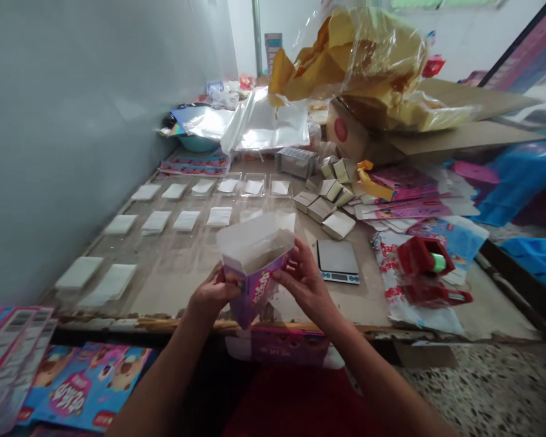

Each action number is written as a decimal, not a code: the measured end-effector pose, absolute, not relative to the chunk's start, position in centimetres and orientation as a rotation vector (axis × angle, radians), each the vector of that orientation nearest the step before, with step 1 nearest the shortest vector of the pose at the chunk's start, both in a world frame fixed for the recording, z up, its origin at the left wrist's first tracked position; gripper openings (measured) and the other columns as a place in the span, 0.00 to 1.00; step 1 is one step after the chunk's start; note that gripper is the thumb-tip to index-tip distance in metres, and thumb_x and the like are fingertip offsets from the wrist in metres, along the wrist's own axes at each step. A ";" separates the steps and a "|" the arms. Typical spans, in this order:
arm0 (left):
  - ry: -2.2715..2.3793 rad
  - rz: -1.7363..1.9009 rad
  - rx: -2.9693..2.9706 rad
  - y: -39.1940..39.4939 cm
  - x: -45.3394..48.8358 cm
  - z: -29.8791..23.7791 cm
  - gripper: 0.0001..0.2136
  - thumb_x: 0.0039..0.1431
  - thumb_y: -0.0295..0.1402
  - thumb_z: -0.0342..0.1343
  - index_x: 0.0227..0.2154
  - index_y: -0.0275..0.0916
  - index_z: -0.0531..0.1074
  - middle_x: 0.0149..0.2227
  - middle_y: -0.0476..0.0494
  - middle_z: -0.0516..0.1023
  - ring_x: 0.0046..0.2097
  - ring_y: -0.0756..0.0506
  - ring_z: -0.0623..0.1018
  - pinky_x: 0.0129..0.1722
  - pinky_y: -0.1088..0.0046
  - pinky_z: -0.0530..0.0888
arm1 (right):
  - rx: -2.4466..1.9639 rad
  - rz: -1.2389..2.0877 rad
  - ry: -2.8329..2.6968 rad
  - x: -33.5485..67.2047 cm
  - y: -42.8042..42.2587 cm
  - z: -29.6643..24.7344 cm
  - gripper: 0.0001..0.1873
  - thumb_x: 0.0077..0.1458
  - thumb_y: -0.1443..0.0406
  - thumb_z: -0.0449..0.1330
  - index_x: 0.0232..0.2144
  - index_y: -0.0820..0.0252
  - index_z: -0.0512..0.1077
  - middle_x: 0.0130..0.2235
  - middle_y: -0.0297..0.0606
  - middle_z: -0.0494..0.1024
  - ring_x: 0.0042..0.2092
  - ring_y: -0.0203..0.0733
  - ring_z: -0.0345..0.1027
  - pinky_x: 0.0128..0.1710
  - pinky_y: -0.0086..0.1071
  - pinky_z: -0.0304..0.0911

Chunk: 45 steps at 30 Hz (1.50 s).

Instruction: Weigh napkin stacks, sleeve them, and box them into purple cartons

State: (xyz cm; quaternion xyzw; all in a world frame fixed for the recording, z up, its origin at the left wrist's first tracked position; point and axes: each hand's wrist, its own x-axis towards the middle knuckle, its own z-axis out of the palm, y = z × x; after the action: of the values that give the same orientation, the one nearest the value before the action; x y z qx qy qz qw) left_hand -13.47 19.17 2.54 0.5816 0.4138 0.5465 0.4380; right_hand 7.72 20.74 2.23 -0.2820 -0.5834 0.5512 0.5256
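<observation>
A small purple printed carton (253, 290) with a clear plastic bag sticking up out of its open top (255, 240) is held between both hands above the near edge of the worktable (173, 285). My left hand (213, 292) grips its left side, fingers curled round the box. My right hand (303, 280) holds the right side, fingertips pinching the top flap and the bag. A small digital scale (337, 261) lies just right of my right hand.
Rows of white flat packets (155, 221) cover the left table. Small folded boxes (330, 206) and pink flat cartons (404, 194) lie behind the scale. A red tape dispenser (425, 267) sits at right. A cardboard box with yellow bags (368, 73) stands behind. Printed flat cartons (73, 388) lie lower left.
</observation>
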 end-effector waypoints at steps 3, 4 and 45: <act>1.022 1.567 1.325 18.9 -11.6 1.3 0.27 0.57 0.40 0.65 0.59 0.49 0.66 0.54 0.41 0.76 0.48 0.42 0.80 0.43 0.66 0.81 | -0.864 1.135 -1.372 7.3 20.2 1.5 0.36 0.65 0.59 0.60 0.69 0.35 0.48 0.59 0.40 0.68 0.50 0.46 0.72 0.48 0.44 0.76; 1.034 1.665 1.299 18.7 -11.2 1.0 0.32 0.54 0.36 0.68 0.60 0.52 0.63 0.56 0.42 0.73 0.49 0.44 0.79 0.45 0.68 0.80 | -0.898 1.075 -1.413 7.3 19.9 1.4 0.35 0.65 0.59 0.59 0.69 0.36 0.51 0.61 0.40 0.66 0.51 0.47 0.71 0.48 0.45 0.75; 1.200 1.362 1.992 15.0 -14.3 6.5 0.10 0.58 0.28 0.66 0.43 0.47 0.82 0.50 0.45 0.83 0.48 0.44 0.82 0.53 0.64 0.77 | -0.828 0.839 -2.025 10.5 17.8 7.6 0.13 0.63 0.63 0.65 0.49 0.43 0.78 0.55 0.33 0.80 0.57 0.47 0.74 0.64 0.52 0.59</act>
State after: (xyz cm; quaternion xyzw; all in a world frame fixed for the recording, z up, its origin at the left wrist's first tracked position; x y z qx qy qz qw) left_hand -14.31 15.03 6.48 0.7208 0.4342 0.4928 0.2214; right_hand 10.47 17.76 7.55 -0.3256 -0.7962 0.3299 0.3889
